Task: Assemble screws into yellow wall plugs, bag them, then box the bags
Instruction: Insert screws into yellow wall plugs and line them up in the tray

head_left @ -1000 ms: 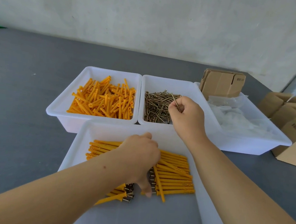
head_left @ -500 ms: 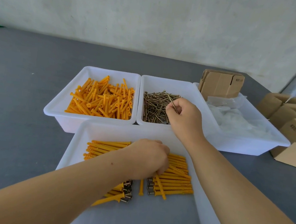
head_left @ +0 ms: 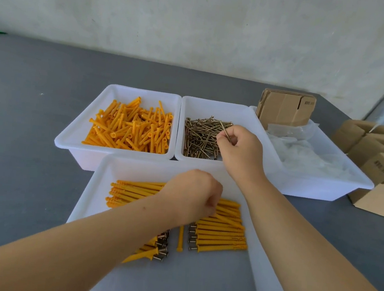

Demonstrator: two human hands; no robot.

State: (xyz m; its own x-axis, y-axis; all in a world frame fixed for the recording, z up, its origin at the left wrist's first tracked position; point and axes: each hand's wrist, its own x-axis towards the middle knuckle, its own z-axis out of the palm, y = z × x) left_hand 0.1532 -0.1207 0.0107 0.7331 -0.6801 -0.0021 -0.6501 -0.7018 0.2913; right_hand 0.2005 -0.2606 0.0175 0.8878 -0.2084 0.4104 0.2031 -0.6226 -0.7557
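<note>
The right hand (head_left: 239, 151) pinches one screw (head_left: 226, 133) above the screw tray (head_left: 213, 103), while the left hand (head_left: 193, 196), fingers curled, rests on the plugs (head_left: 222, 235) in the near tray (head_left: 87, 196).

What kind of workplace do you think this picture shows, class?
Probably a small packing workbench: white bins of yellow wall plugs and screws, a bin of clear bags, and folded cardboard boxes.

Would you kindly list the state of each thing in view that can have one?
right hand: pinches a screw over the screw bin.
left hand: curled, knuckles up, over the assembled plugs; whether it holds anything is hidden.
plug bin: heaped with loose plugs.
bag bin: holds clear bags.
flat cartons: folded, stood on edge.
boxes: flaps open.
</note>
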